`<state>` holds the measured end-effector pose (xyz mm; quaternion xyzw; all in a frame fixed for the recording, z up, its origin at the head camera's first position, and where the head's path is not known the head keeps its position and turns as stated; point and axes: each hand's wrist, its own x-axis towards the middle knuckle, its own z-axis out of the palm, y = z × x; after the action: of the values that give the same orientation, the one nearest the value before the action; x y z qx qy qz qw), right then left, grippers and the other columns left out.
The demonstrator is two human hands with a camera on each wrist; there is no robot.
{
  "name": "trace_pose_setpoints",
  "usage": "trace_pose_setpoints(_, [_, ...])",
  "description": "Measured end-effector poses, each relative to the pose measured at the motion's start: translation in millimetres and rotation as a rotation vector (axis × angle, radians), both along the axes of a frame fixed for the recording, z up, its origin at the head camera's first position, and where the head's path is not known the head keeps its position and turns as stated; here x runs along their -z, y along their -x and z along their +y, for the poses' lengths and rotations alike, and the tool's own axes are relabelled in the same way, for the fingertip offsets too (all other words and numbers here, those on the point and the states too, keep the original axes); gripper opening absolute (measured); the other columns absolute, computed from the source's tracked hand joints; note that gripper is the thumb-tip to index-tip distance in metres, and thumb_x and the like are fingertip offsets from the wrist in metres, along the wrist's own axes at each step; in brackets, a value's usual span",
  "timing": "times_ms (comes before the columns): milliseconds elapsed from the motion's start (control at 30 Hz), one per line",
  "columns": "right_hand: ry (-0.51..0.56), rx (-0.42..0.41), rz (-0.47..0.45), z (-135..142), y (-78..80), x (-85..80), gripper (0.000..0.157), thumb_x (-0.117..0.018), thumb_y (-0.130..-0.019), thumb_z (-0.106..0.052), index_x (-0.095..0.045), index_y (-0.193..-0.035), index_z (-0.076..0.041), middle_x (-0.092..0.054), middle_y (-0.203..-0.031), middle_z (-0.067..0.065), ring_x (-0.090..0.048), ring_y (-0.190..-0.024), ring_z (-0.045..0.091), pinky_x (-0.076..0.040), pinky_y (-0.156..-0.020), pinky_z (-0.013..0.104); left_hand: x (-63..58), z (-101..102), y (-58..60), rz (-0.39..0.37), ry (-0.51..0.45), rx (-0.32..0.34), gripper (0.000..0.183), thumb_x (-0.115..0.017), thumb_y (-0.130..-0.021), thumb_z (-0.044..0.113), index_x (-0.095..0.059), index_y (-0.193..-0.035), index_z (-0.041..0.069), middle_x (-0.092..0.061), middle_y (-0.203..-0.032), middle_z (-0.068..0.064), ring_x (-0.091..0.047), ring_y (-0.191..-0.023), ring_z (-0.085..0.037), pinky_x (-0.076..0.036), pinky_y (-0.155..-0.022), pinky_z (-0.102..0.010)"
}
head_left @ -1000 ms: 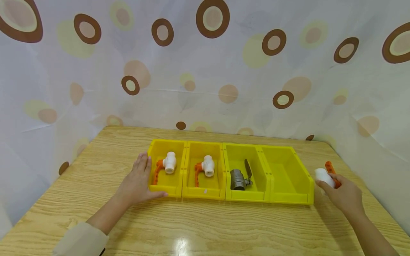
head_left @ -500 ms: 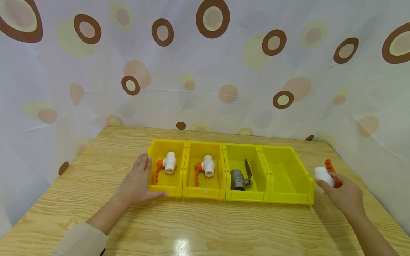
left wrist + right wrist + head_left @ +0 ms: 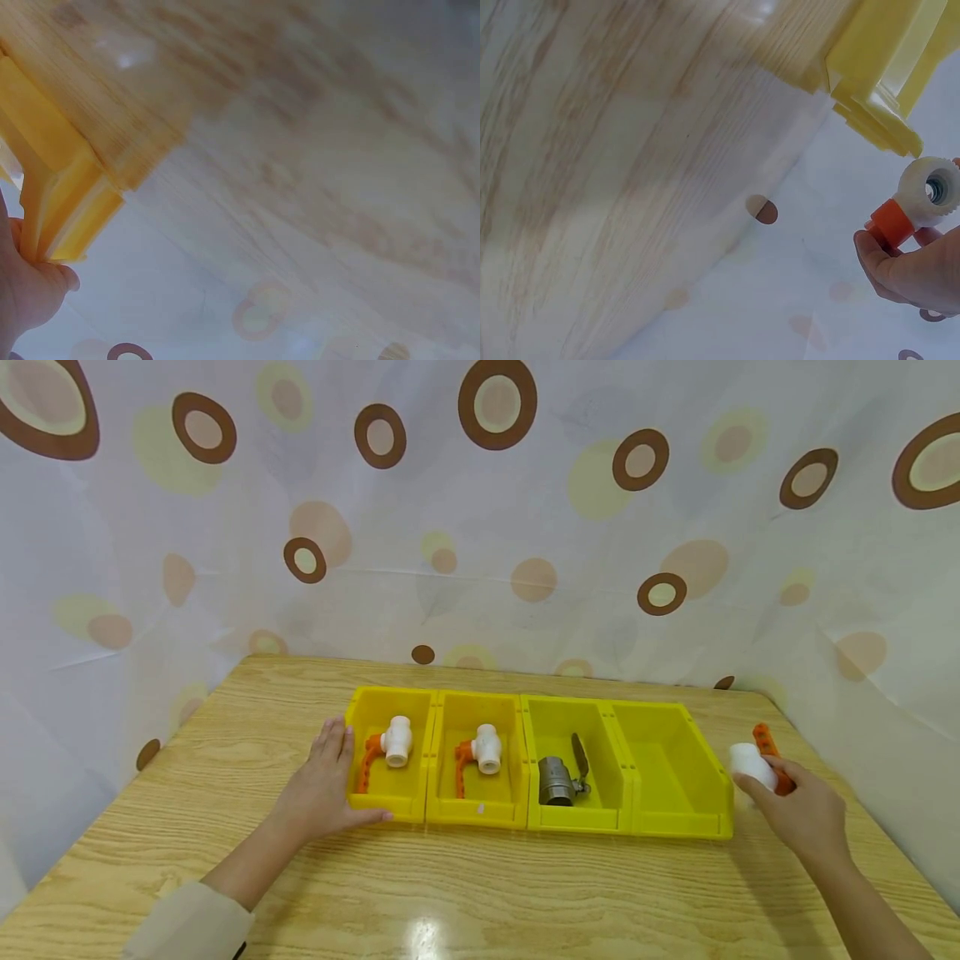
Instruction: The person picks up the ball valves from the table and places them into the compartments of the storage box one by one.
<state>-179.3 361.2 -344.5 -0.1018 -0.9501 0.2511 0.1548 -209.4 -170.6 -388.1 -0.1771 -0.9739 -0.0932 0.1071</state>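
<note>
At the right, my right hand [image 3: 806,814] pinches a white plastic ball valve [image 3: 752,766] with an orange lever handle, held up beside the rightmost yellow bin [image 3: 678,827]. In the right wrist view the valve [image 3: 919,187] shows its round open end, and the fingers are on its orange part. My left hand [image 3: 318,789] rests against the leftmost bin [image 3: 390,810], its fingers along the side wall and its thumb at the front edge. That bin holds a white ball valve [image 3: 399,742] with an orange handle, and the bin beside it holds another such valve [image 3: 488,749].
A metal ball valve [image 3: 557,782] with a dark lever lies in the third bin [image 3: 577,820]. All the bins stand side by side on a wood-grain table [image 3: 480,893]. A white curtain [image 3: 480,510] with brown and yellow rings hangs behind and at the sides.
My right hand has shifted slightly left, toward the rightmost bin, and raised the white valve a little. The left hand and the bins stay in place.
</note>
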Motion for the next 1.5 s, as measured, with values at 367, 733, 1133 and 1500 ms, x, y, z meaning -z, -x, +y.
trace_pose_setpoints(367, [0.007,-0.010,-0.008,-13,-0.8,-5.4,0.062,-0.059,-0.087,-0.041,-0.052,-0.125,0.008,-0.059,-0.103,0.033,-0.052,-0.076,0.025,-0.040,-0.048,0.021,0.4,0,0.2,0.001,-0.007,-0.004,0.118,-0.068,-0.066,0.064,-0.024,-0.138,-0.018,-0.017,-0.147,-0.036,-0.017,-0.138,-0.047,-0.030,-0.109,-0.053])
trace_pose_setpoints(733, [0.038,-0.056,0.013,-29,0.2,-8.4,0.060,-0.061,-0.087,-0.039,-0.052,-0.124,0.007,-0.057,-0.109,0.035,-0.054,-0.081,0.028,-0.042,-0.050,0.019,0.9,0,0.4,0.006,-0.003,0.007,0.118,-0.069,-0.066,0.064,-0.024,-0.137,-0.019,-0.017,-0.146,-0.036,-0.017,-0.137,-0.048,-0.029,-0.109,-0.053])
trace_pose_setpoints(1133, [0.059,-0.091,0.036,-42,1.9,-6.6,0.059,-0.063,-0.087,-0.036,-0.052,-0.124,0.008,-0.057,-0.112,0.037,-0.057,-0.086,0.035,-0.043,-0.049,0.017,0.5,0,1.2,0.007,0.001,0.011,0.117,-0.068,-0.066,0.063,-0.024,-0.137,-0.019,-0.017,-0.146,-0.037,-0.017,-0.137,-0.048,-0.024,-0.111,-0.054])
trace_pose_setpoints(1500, [0.044,-0.133,0.059,-53,6.0,-2.7,0.057,-0.064,-0.086,-0.034,-0.053,-0.124,0.008,-0.056,-0.115,0.036,-0.058,-0.092,0.040,-0.044,-0.051,0.016,1.5,0,1.5,0.004,0.004,0.009,0.117,-0.068,-0.067,0.064,-0.024,-0.137,-0.019,-0.017,-0.147,-0.036,-0.016,-0.138,-0.047,-0.025,-0.111,-0.053])
